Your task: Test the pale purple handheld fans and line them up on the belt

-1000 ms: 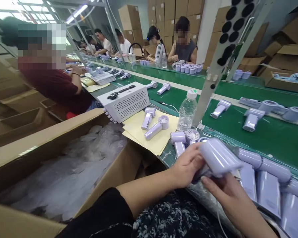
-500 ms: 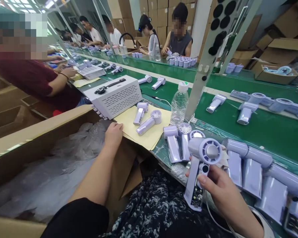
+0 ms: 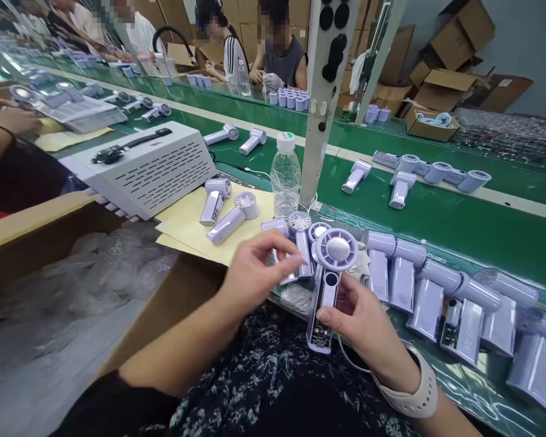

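Observation:
My right hand (image 3: 364, 318) grips a lavender handheld fan (image 3: 337, 250) by its handle, upright, with its round grille and silver hub towards me. The front of the handle is uncovered and shows a circuit board and a dark round button. Just left of it, my left hand (image 3: 261, 267) hovers with thumb and fingers apart, holding nothing. Behind that hand, partly hidden, several fans (image 3: 304, 252) lie at the bench edge. Two more fans, one of them a handheld fan (image 3: 230, 224) lying flat, rest on yellow paper (image 3: 186, 233).
A clear bottle (image 3: 286, 176) stands beside a metal post (image 3: 321, 115). At left are a grey vented box (image 3: 150, 170) and a carton (image 3: 22, 227) of plastic bags. A row of fans (image 3: 437, 297) lines the right bench. Co-workers sit across the green conveyor (image 3: 437, 227).
My left hand has left the paper's edge by the carton and moved right, close to the held fan. The fan has turned to face me more squarely. The view has swung right.

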Tool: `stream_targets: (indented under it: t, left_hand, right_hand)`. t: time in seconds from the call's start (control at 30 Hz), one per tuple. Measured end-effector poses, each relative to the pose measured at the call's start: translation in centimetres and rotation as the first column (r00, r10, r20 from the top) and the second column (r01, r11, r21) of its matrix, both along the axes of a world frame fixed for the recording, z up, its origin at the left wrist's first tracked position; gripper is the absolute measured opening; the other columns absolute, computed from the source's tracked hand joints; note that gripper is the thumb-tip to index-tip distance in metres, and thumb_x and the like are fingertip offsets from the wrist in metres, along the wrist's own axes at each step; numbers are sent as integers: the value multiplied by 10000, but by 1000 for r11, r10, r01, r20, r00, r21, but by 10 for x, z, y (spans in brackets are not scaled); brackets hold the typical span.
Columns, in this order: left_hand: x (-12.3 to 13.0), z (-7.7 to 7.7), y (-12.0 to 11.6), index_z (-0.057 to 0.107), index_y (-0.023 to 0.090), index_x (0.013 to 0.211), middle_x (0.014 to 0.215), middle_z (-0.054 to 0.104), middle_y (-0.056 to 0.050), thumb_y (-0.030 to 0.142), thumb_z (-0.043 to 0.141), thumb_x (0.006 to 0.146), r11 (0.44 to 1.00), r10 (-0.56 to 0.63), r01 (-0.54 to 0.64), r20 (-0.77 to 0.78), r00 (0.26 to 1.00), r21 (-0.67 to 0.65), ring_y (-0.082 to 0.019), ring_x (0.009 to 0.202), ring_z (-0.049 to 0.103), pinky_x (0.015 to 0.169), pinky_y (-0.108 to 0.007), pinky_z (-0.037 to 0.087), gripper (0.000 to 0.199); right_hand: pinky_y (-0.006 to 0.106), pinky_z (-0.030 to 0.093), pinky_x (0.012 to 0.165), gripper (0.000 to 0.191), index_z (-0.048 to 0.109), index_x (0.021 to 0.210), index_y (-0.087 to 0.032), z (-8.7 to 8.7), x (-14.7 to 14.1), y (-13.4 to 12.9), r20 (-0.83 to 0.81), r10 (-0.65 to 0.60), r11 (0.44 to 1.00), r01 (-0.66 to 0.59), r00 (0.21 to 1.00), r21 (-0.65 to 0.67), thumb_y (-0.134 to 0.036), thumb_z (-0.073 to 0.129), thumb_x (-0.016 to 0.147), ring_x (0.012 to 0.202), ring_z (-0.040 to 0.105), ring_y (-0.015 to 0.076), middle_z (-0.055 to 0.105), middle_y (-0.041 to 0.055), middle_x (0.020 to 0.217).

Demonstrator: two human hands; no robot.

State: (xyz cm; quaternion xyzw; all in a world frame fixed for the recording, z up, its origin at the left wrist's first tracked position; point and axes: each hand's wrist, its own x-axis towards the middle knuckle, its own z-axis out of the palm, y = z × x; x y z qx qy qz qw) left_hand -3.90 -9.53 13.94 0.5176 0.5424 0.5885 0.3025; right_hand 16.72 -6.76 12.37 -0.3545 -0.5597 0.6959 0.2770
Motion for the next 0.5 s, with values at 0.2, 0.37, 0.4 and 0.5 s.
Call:
stream_targets:
  t: [0.2,0.37,0.4,0.5]
  left_hand:
    - [47,1,11,729,201,726,687,590,0,301,826,806,990,-58,57,-2,998,127,-142,676,529,668,-292,434,161]
    - [49,-13,15,568,211,826,741,527,32,335,842,751,989,-116,119,44,992,-87,-126,675,484,644,-289,419,310]
    - [47,-18,16,532,229,897,735,503,54,365,885,696,966,-187,216,198,962,-139,-116,641,479,605,-278,421,428]
    - [24,-26,15,494,285,1051,616,423,116,445,929,624,860,-381,504,561,735,-76,-104,482,444,503,-283,455,630]
  right_hand:
    - [377,586,772,600,650,1234,-194,-3,3,-1,188,-104,980,68,977,188,-458,843,731,943,699,282,736,101,1116]
    - [446,619,749,524,666,1085,-203,-27,22,-2,446,-220,935,57,867,351,-569,773,725,838,743,327,779,120,996]
    - [452,630,733,534,669,1062,-216,-34,27,0,490,-198,935,14,849,353,-613,769,720,854,758,348,791,128,1001]
    - [540,644,765,647,676,1124,-241,-54,38,8,599,-200,899,-98,775,427,-717,763,694,926,768,428,795,168,1106]
